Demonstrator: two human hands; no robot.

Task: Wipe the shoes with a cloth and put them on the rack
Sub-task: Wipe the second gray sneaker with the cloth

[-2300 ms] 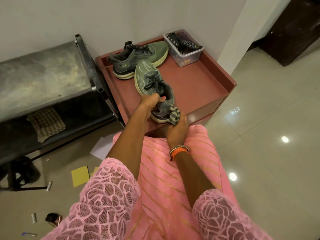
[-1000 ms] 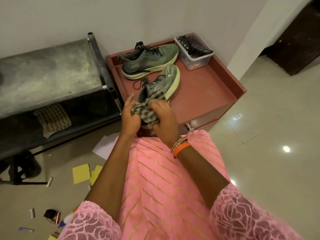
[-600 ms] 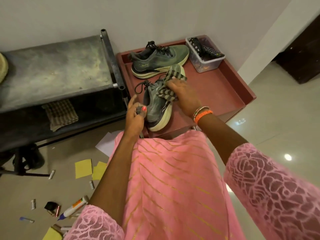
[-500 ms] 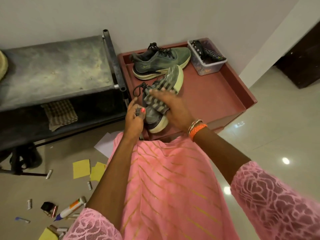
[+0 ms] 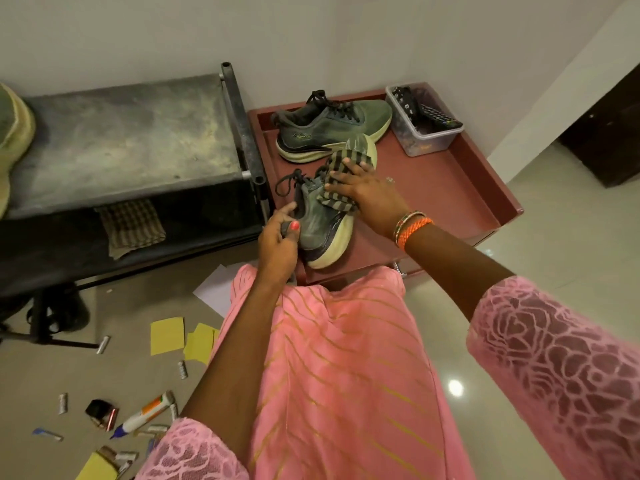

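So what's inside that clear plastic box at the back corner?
The clear box on the red cabinet holds a black remote control and a dark patterned item, perhaps a strap. Whatever lies beneath them is covered, and the cloudy walls hide the bottom.

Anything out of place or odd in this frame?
Yes: the floor beside the rack is littered with yellow paper squares, batteries and a marker. The near shoe lies tipped on its side, its lace loose.
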